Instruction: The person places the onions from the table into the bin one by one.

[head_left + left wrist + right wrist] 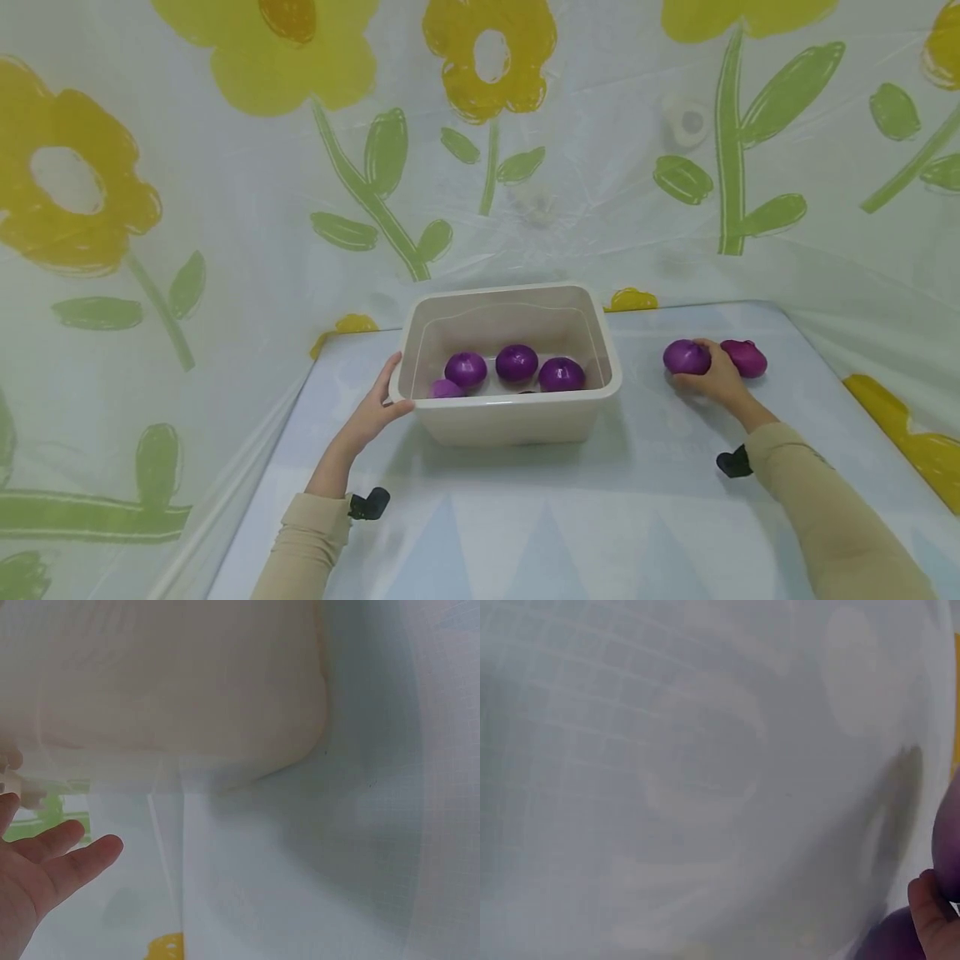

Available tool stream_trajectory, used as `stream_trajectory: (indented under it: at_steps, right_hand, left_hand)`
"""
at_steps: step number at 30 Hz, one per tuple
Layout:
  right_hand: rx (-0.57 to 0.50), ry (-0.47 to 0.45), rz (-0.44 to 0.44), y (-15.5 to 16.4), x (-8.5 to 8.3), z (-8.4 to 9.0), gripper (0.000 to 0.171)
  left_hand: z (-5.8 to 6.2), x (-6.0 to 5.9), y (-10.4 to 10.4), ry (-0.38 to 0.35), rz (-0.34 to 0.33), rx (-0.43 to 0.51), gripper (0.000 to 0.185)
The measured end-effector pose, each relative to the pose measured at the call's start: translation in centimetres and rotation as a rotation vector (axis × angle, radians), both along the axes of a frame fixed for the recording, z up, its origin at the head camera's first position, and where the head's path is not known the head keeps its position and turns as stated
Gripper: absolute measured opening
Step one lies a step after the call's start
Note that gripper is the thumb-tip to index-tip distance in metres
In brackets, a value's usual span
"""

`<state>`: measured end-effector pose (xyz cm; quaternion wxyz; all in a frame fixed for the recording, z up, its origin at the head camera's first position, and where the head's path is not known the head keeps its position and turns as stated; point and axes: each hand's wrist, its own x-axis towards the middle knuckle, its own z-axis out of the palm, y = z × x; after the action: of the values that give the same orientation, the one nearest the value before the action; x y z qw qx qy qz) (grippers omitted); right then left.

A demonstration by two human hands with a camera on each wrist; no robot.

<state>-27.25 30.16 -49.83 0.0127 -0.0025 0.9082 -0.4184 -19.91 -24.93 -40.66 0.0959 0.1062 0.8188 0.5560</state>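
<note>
Right hand (pixel 718 377) curled over one purple onion (pixel 686 357) on the table (pixel 570 517), to the right of the tub (pixel 517 417); fingers wrapped on top of it, so clamped on that onion. In the right wrist view only a fingertip (pixel 930 915) and a purple edge visible at the corner. Left hand (pixel 375 408) resting on the left rim of the tub, thumb hooked over the edge, other fingers straight along the outer wall; in the left wrist view the fingers (pixel 71 859) relaxed and spread, gripping nothing tightly.

Held onion lying to the right of the tub, on the same level as the tub's middle, well apart from its right wall. From the grip, tub opening found to the left and a bit higher than the table. Right hand clearly nearer to this onion; left hand on the far side of the tub from it. Onion roundish, no clear long axis to tell.

Counted: six onions in total. Four inside the tub (pixel 516 363), in a loose row near the bottom. Two outside, right of the tub: the held one, and a second onion (pixel 746 357) just beside it, touching the hand on its far right side. One tub only.

Behind the tub, a flowered sheet (pixel 225 167) as backdrop.
</note>
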Motion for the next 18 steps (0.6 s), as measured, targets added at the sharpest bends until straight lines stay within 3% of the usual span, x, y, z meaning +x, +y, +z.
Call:
stream_trajectory:
  at_steps: [5, 18]
  right_hand:
    - [-0.002, -0.016, 0.013, 0.1, 0.2, 1.6, 0.090]
    - [0.012, 0.015, 0.053, -0.5, 0.7, 6.8, 0.088]
  left_hand:
    - [-1.9, -1.1, -0.8, 0.018, -0.005, 0.009, 0.090]
    - [-2.2, -1.2, -0.9, 0.024, -0.004, 0.016, 0.088]
